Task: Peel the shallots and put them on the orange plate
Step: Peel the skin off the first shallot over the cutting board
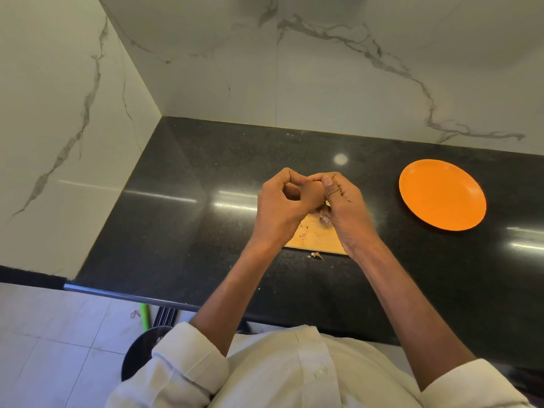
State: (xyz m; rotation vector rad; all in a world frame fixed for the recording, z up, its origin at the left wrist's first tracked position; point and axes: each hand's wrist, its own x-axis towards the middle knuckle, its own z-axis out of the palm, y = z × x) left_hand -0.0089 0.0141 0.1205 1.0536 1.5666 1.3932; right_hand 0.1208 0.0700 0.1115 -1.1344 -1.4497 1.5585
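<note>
The shallot (315,193) is held above the wooden board (319,238), pinched between the curled fingers of the left hand (284,201) and the right hand (343,201); it is mostly hidden. Expect a light, firm bulb with brittle, papery skin that turns slippery once bared; grip the ends. Peel scraps (315,255) lie by the board. The orange plate (441,194) sits well apart to the right, unobstructed.

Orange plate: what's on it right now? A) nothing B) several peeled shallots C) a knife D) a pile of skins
A: the orange plate shows only bare orange surface, while both hands, left and right, are together over the board, away from it.
</note>
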